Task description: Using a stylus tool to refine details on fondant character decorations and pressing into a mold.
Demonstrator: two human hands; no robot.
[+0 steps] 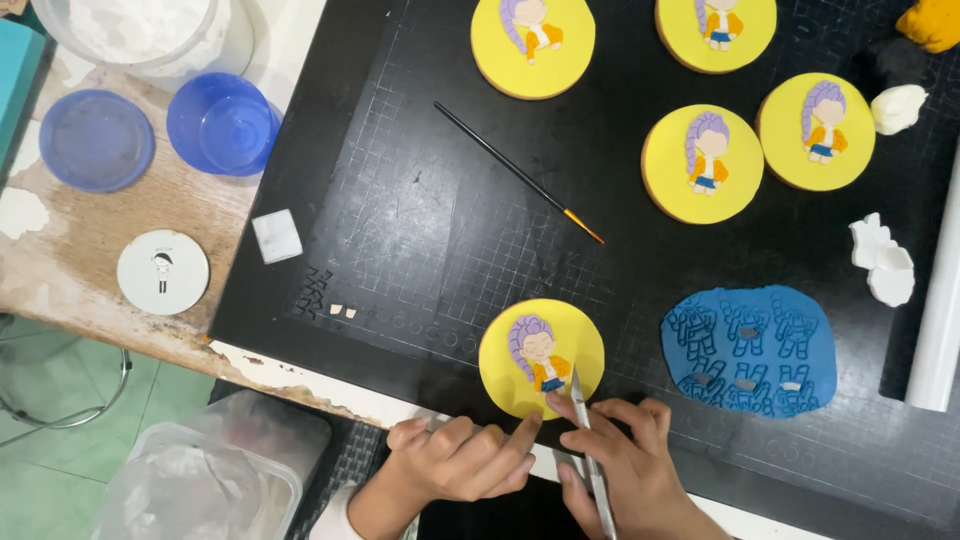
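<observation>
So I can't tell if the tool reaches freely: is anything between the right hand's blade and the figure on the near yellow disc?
Nothing visible: the blade in the right hand already touches the figure on the near yellow disc.

Right hand (625, 455) w/ tool (592, 455) (metal) on yellow cookie (520, 385).
</observation>
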